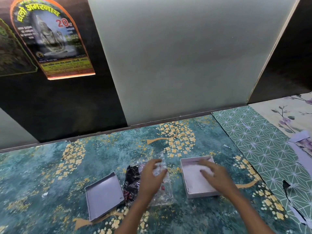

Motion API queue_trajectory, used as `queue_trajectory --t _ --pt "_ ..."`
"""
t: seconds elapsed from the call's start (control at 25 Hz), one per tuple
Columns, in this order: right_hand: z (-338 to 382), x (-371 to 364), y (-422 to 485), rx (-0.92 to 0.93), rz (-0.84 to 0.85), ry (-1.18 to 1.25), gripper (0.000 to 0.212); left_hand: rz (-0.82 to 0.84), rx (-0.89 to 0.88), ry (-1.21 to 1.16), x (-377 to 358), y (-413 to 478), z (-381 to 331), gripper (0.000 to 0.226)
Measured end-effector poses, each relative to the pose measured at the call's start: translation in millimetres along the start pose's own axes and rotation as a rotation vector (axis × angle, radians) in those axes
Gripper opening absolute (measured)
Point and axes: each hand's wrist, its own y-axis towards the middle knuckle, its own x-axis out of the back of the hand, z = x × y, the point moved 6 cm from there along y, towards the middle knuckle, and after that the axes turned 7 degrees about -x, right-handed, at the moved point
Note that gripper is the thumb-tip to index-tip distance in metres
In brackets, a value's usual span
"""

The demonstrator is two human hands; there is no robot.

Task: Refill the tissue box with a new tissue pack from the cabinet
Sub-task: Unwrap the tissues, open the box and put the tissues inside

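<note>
A white open tissue box (184, 176) sits on the teal flowered tabletop, filled with white tissues (194, 179). My right hand (214, 174) lies flat on the tissues inside it, fingers spread. Its lid (103, 195) lies upside down to the left. Between lid and box lies a clear plastic wrapper (164, 195) with a dark printed part (132, 181). My left hand (152, 176) hovers over the clear wrapper with fingers curled and apart; I cannot tell if it touches the plastic.
The tabletop (50, 174) ends at a dark wall with a frosted glass panel (185, 56) and a poster (50, 39). Green patterned (263, 141) and floral sheets (290, 115) cover the table's right side, with torn paper scraps (302, 142) there.
</note>
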Motion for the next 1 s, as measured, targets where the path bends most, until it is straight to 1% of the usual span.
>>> queue_trajectory --t 0.04,0.08,0.12,0.16,0.2,0.28,0.32,0.36,0.44,0.52,0.6,0.64,0.72,0.8,0.84,0.88,0.92,0.96,1.0 --pt "0 16 -4 -0.001 -0.179 0.088 0.025 -0.108 -0.001 0.054 26 -5 6 0.033" --pt "-4 26 -5 -0.019 -0.309 0.12 0.023 -0.22 0.024 0.123 53 -12 18 0.035" --pt "-11 29 -3 -0.068 -0.368 0.134 0.025 -0.32 0.086 0.21 78 -19 32 0.037" --pt "-18 26 1 -0.14 -0.356 0.147 0.031 -0.399 0.192 0.311 102 -28 51 0.04" --pt "-24 18 6 -0.222 -0.292 0.18 0.039 -0.445 0.337 0.412 122 -37 72 0.045" --pt "-30 0 10 -0.317 -0.187 0.276 0.047 -0.442 0.626 0.524 149 -56 106 0.05" --pt "-28 -6 11 -0.323 -0.177 0.316 0.048 -0.425 0.691 0.546 156 -62 117 0.05" --pt "-23 -11 12 -0.323 -0.166 0.353 0.048 -0.415 0.707 0.553 161 -65 124 0.048" --pt "-13 -21 15 -0.321 -0.119 0.44 0.049 -0.421 0.679 0.555 166 -66 131 0.04" --pt "-3 -30 18 -0.314 -0.059 0.488 0.049 -0.441 0.703 0.506 169 -66 131 0.034" --pt "4 -35 17 -0.291 -0.04 0.486 0.048 -0.475 0.689 0.494 180 -65 121 0.027" --pt "8 -34 15 -0.262 -0.066 0.457 0.046 -0.516 0.655 0.502 189 -63 110 0.024" --pt "21 -24 5 -0.119 -0.208 0.345 0.041 -0.666 0.528 0.505 208 -59 73 0.023" --pt "44 -17 -7 0.12 -0.328 0.299 0.036 -0.816 0.299 0.502 219 -52 17 0.024" --pt "55 -18 -13 0.217 -0.331 0.308 0.034 -0.866 0.165 0.487 220 -49 -10 0.024" --pt "65 -22 -16 0.269 -0.285 0.353 0.033 -0.879 0.045 0.458 216 -45 -35 0.025" --pt "74 -27 -18 0.261 -0.187 0.46 0.032 -0.857 -0.038 0.375 209 -40 -51 0.025" --pt "82 -33 -20 0.213 -0.054 0.599 0.034 -0.794 -0.056 0.202 196 -34 -60 0.025" --pt "94 -38 -22 0.182 0.108 0.746 0.044 -0.7 0.009 -0.034 176 -26 -58 0.023"
